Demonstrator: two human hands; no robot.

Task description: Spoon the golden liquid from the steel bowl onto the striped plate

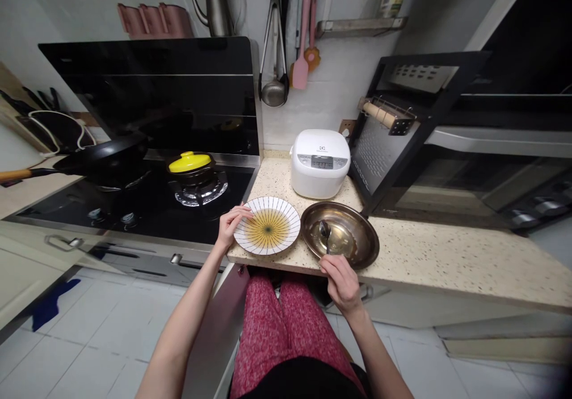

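Observation:
A white plate point(289, 215) with dark radiating stripes lies near the counter's front edge, with yellowish liquid in its middle. My left hand point(232, 225) holds its left rim, fingers laid over the edge; the thumb is hard to make out. Right of the plate stands a wide metal bowl point(367, 235) with some shiny liquid at the bottom. A metal spoon point(326, 230) dips into this bowl, its bowl end at the left part. Closed around the spoon's handle, my right hand point(342, 283) is at the bowl's front rim.
Behind the plate and bowl stands a white rice cooker point(320, 170). A yellow-lidded pot point(189, 162) and a black wok point(107, 156) sit on the stove point(154, 205) at left. A black rack point(379, 143) and an oven point(482, 178) stand at right. Utensils hang on the wall.

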